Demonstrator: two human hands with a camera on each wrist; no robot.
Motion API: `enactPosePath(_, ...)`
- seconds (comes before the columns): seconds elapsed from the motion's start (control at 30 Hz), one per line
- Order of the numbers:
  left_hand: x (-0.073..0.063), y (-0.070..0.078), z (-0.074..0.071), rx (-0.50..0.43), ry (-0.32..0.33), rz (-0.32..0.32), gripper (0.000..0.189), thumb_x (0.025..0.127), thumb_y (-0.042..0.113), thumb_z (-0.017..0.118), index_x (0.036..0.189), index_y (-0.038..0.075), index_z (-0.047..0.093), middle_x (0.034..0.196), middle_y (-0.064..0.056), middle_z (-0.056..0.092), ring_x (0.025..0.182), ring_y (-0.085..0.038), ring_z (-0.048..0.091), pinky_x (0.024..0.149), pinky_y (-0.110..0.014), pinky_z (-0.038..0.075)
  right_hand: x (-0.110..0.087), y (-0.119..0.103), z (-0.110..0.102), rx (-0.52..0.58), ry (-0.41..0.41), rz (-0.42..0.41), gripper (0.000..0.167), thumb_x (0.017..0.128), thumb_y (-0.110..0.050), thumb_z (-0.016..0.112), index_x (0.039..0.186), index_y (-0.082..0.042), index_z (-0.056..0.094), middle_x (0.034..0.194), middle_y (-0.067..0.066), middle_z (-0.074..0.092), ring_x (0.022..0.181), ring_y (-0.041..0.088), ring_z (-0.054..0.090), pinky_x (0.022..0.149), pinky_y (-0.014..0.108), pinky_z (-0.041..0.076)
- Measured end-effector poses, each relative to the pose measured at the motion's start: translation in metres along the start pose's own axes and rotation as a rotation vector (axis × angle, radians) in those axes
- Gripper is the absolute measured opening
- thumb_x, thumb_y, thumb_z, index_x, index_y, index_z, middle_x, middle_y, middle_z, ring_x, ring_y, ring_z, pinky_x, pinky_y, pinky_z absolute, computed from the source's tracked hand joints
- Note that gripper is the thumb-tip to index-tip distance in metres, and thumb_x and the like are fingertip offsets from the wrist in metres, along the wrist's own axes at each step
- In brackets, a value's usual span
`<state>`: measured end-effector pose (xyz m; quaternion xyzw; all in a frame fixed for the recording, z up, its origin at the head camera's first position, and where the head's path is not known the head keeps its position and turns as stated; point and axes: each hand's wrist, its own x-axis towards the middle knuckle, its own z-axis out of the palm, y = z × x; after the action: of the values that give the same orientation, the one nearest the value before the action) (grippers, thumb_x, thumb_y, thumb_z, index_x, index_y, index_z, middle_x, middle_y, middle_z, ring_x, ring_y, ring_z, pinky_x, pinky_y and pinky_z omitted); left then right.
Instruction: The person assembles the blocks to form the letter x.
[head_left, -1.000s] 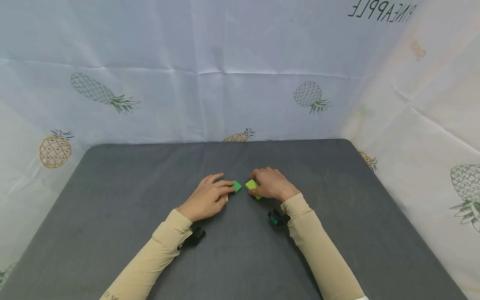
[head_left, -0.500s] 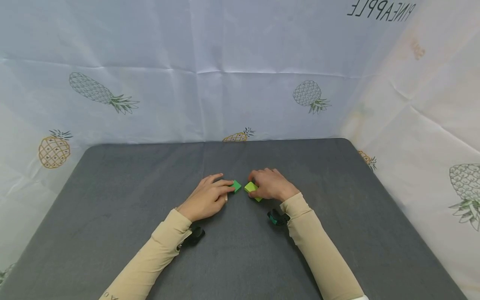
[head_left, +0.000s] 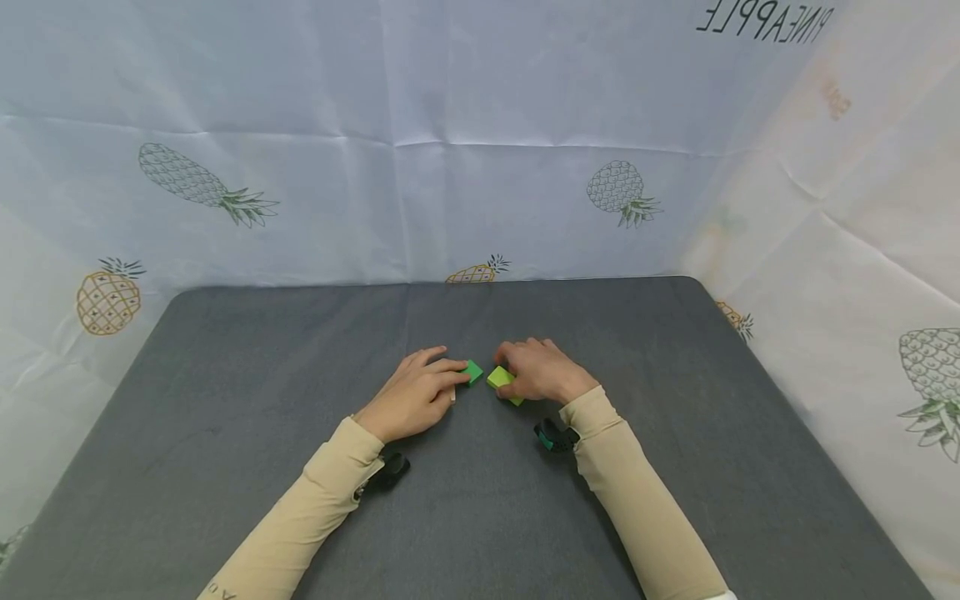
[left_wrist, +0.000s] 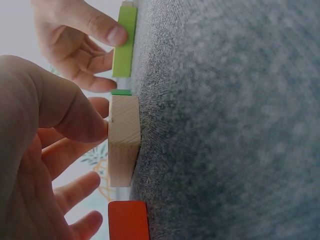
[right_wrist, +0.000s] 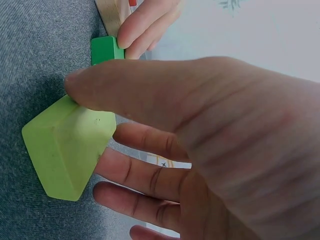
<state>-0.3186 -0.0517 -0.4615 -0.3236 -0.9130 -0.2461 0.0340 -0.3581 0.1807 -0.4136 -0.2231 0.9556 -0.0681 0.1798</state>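
My right hand (head_left: 543, 369) pinches a yellow-green wooden block (right_wrist: 75, 145) between thumb and fingers, low on the table to the right of a darker green block (head_left: 472, 372). A small gap separates the two blocks. My left hand (head_left: 412, 396) rests with fairly straight fingers against the dark green block. In the left wrist view its thumb touches the upper edge of a plain wood block (left_wrist: 125, 135). An orange-red block (left_wrist: 128, 220) lies beyond the plain one; my left hand hides it in the head view.
Both hands work near the middle of a dark grey table (head_left: 480, 517). A pale curtain (head_left: 322, 217) printed with pineapples hangs behind the table's far edge and along its sides. A small black device (head_left: 557, 435) hangs at my right wrist, another (head_left: 392, 472) at my left.
My right hand has slid slightly left and toward me with the yellow-green block, bringing it a little nearer the dark green one. My left hand has stayed in place.
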Motion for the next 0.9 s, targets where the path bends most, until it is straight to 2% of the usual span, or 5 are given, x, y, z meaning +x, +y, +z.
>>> enactPosePath(0.1,0.0004,0.0004,0.0002,-0.001,0.002,0.003,0.032,0.102,0.012,0.056,0.13,0.011,0.071,0.144,-0.005,0.061,0.148,-0.038,0.039,0.121,-0.059,0.027,0.0004,-0.0004,0.0006,0.003,0.001,-0.004,0.051,0.093,-0.035,0.073,0.138,-0.013,0.06,0.105,0.002,0.068,0.103,0.023,0.058,0.106,0.048,0.039)
enactPosePath(0.23,0.0006,0.0006,0.0002,-0.001,0.004,0.001,0.031,0.102,0.012,0.056,0.129,0.011,0.071,0.144,-0.005,0.062,0.148,-0.038,0.039,0.121,-0.06,0.027,0.0008,-0.0009,0.0019,-0.017,0.003,-0.04,0.042,0.093,-0.033,0.073,0.129,-0.012,0.067,0.097,0.0,0.067,0.091,0.02,0.056,0.092,0.042,0.041)
enactPosePath(0.4,0.0005,0.0002,-0.0003,0.002,0.001,0.003,0.032,0.102,0.012,0.055,0.13,0.012,0.071,0.144,-0.005,0.061,0.148,-0.038,0.039,0.121,-0.06,0.027,0.0011,-0.0022,0.0024,-0.011,0.001,-0.084,0.034,0.092,-0.032,0.074,0.12,-0.012,0.071,0.09,-0.001,0.064,0.08,0.017,0.05,0.079,0.036,0.034)
enactPosePath(0.67,-0.0003,0.0,-0.002,0.007,-0.005,0.004,0.033,0.103,0.013,0.054,0.131,0.012,0.07,0.145,-0.005,0.061,0.148,-0.04,0.038,0.121,-0.06,0.027,0.0011,-0.0064,0.002,-0.006,-0.009,-0.115,0.033,0.092,-0.033,0.075,0.118,-0.013,0.072,0.083,-0.003,0.062,0.074,0.015,0.05,0.073,0.032,0.033)
enactPosePath(0.9,-0.0006,0.0013,-0.0002,0.014,0.008,0.013,0.033,0.102,0.011,0.054,0.131,0.012,0.07,0.145,-0.005,0.061,0.148,-0.04,0.038,0.12,-0.061,0.028,-0.0001,-0.0068,0.0031,-0.004,-0.005,-0.113,0.036,0.091,-0.033,0.075,0.121,-0.013,0.072,0.086,-0.002,0.064,0.075,0.015,0.05,0.074,0.032,0.034)
